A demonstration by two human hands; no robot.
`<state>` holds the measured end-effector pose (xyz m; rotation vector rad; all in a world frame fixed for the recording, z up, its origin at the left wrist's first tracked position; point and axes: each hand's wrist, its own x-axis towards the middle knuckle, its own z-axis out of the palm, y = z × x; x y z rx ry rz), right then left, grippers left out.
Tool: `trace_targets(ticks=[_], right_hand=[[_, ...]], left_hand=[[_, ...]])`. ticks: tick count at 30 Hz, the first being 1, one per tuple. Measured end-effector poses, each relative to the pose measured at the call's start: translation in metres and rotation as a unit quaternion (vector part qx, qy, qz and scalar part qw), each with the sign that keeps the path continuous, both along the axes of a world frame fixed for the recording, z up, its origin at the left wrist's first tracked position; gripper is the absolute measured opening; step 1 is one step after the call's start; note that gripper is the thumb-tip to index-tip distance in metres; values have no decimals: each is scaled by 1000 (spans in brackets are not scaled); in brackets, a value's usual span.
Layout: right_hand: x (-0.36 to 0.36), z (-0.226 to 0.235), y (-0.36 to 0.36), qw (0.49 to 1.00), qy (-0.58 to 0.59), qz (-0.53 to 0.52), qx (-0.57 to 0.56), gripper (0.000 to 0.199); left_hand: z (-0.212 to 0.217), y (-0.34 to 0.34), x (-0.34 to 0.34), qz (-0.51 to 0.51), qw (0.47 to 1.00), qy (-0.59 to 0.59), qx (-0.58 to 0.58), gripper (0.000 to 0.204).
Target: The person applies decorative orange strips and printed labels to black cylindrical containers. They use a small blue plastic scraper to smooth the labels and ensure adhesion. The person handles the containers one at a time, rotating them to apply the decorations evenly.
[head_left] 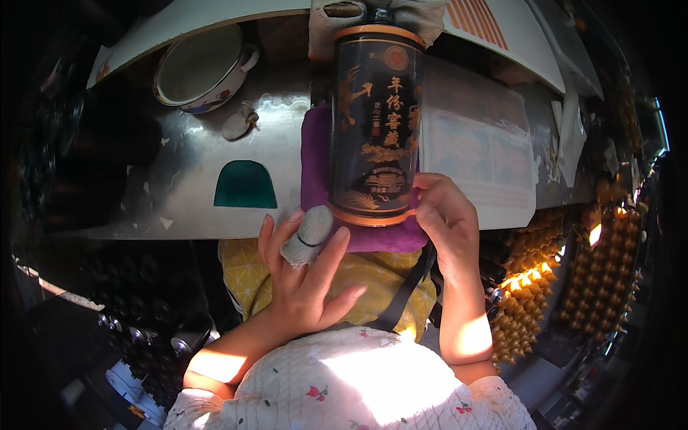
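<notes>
A dark cylindrical bottle (376, 125) with gold bands and gold and orange printing lies lengthwise on a purple cloth (315, 158). Its narrow neck points away from me, against a whitish padded rest (428, 23). My right hand (450, 226) is at the bottle's near right edge, thumb and forefinger curled against its lower side; any small thing between them is hidden. Just short of the bottle's near left end is my left hand (299, 290), fingers spread and holding nothing. A grey knitted finger cover (308, 236) with a dark band sits on one of its fingers.
A dark green rounded scraper-like piece (245, 185) lies on the metal table (193, 211). Behind it are a small pale lump (236, 126) and a white enamel pot (201, 86). Clear plastic sheets (476, 143) lie to the right. Many gold-topped bottles (527, 297) stand at lower right.
</notes>
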<state>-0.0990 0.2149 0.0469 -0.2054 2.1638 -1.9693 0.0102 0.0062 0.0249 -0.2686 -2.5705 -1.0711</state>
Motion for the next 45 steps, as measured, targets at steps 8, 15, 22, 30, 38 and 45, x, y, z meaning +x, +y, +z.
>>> trace_targets(ticks=[8,15,22,30,38,45], right_hand=[[-2,0,4,1000,9,14,7,13],[0,-1,0,999,-38,-4,-26,13],[1,2,2,1000,-25,-1,-9,13],[0,10,-1,1000,-19,-1,-4,9],[-12,-5,12,990,135,43,23,6],[-15,7,14,991,95,57,71,10]], left_hand=[[-7,23,-7,-14,994,74,-75,79],[-20,13,0,-13,999,-34,31,111],[2,11,-11,0,997,-12,-75,108],[-7,16,-9,20,989,42,-137,90],[25,48,-32,-51,933,75,-347,68],[65,30,-81,53,908,109,-402,53]])
